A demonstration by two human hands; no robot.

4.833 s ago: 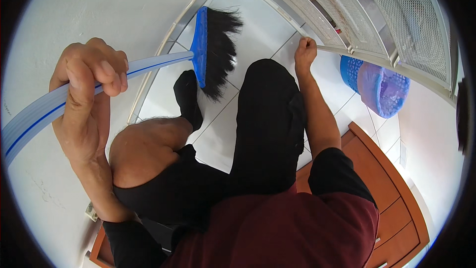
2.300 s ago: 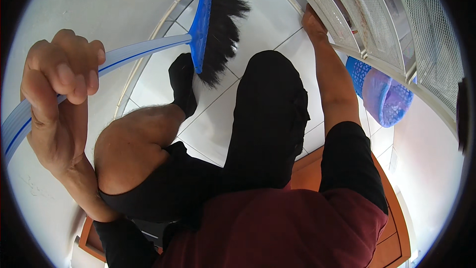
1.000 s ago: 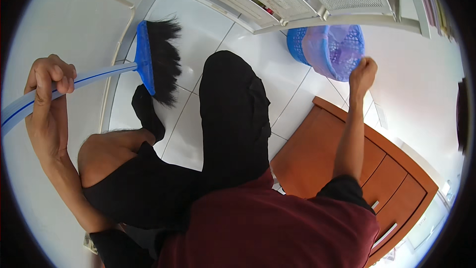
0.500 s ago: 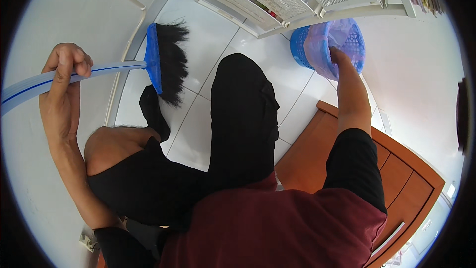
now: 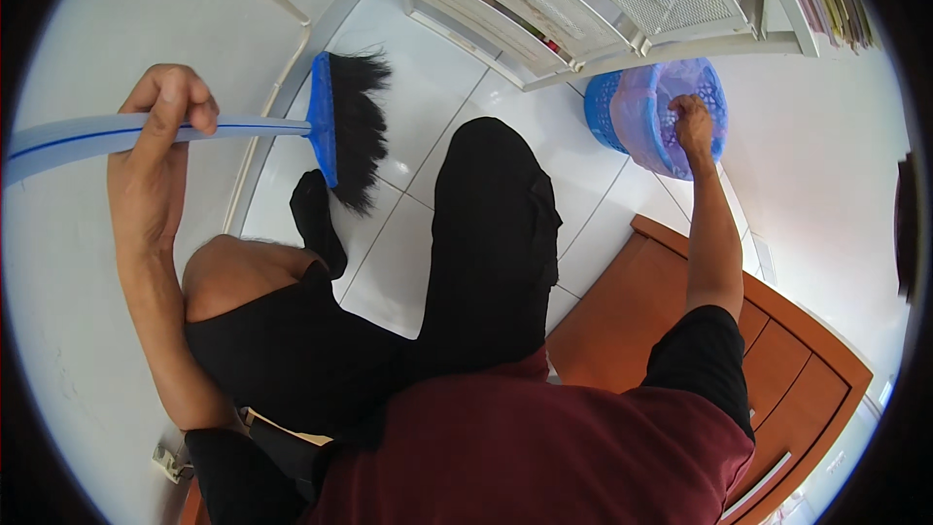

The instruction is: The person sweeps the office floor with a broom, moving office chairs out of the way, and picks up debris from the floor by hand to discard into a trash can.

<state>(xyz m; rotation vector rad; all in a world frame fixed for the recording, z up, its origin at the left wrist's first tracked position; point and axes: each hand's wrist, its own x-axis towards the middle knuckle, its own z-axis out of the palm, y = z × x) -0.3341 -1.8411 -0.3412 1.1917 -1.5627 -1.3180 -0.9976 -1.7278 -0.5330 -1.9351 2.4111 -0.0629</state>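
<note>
My left hand (image 5: 163,126) is closed around the pale blue handle of a broom (image 5: 262,126), its thumb lying across the shaft. The broom's blue head and black bristles (image 5: 358,126) rest sideways over the white tiles beside the left wall. Over at the right, my right hand (image 5: 692,124) hangs at the mouth of a blue perforated wastebasket (image 5: 604,109). Its fingers are curled together, and whatever they may hold is too small or hidden to make out. A thin translucent purple bag (image 5: 637,112) lines the basket and folds over its rim.
A white mesh drawer rack (image 5: 525,10) stands beyond my knees, close to the basket. Reddish-brown wooden furniture with panels (image 5: 641,301) lies to my right. A pipe (image 5: 282,78) runs along the left wall. My socked foot (image 5: 316,219) is on the floor near the bristles.
My right hand has lifted from inside the basket to its mouth. The left hand keeps hold of the broom. The whole view has shifted slightly.
</note>
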